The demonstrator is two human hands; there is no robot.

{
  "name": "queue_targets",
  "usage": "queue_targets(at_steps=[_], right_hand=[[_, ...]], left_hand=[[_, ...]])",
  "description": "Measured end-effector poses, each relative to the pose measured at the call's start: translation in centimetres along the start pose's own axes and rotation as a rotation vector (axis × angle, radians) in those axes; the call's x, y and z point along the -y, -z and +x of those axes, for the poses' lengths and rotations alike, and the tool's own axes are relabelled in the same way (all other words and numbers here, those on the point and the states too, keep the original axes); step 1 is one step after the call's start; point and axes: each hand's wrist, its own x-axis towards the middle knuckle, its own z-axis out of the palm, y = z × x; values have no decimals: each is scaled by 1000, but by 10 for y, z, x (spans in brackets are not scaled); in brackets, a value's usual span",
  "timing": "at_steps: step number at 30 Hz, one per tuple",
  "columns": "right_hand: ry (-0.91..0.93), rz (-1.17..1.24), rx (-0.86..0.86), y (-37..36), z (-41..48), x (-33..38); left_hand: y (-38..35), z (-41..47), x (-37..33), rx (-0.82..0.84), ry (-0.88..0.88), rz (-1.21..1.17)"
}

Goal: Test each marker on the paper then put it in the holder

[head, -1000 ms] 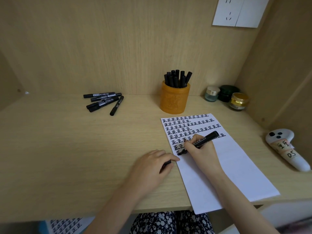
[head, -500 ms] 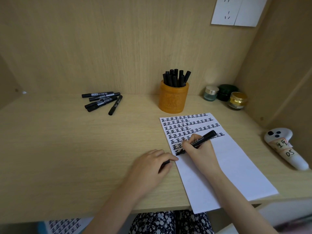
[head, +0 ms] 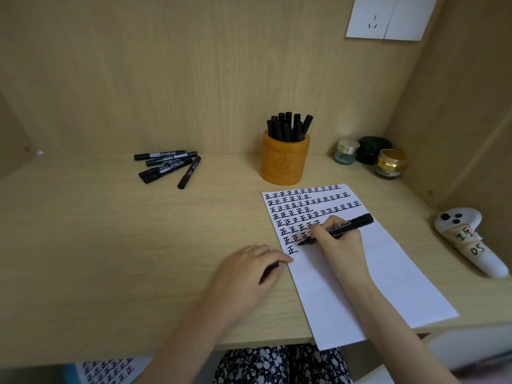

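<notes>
Worktop (head: 110, 245) of pale wood; paper (head: 374, 286) is laid right of centre, its upper part filled with rows of test marks. Just beyond its far edge the holder (head: 285, 162) is stood, already packed with pens. Well apart, at far left, loose markers (head: 166, 167) are left lying. The marker (head: 346, 225) is gripped by the right hand (head: 338, 245), tip down at the lowest row, long axis slanted with the tail up and to the right. From this hand the holder lies ahead, slightly left. A small dark piece, judged the cap (head: 273, 266), is pinched in the left hand (head: 243, 270) beside the paper's left edge. Capping is judged due first.
</notes>
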Motion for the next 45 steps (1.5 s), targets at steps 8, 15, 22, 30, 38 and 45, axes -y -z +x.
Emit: queue_targets(at_steps=[8,15,22,30,38,45], right_hand=[[-4,187,-1,5,-3,9],[-38,292,111,-1,-4,23],[-32,317,112,-17,-3,29],[-14,259,186,-26,-10,26],[11,291,185,-41,-11,31],[15,317,218,-45,-13,37]], left_hand=[[4,-2,-3,-27,75,-209],[10,0,2,-215,297,-656],[11,2,3,-272,339,-749],[11,3,2,-296,286,-782],[14,2,-2,-387,275,-912],[16,2,-3,-412,257,-987]])
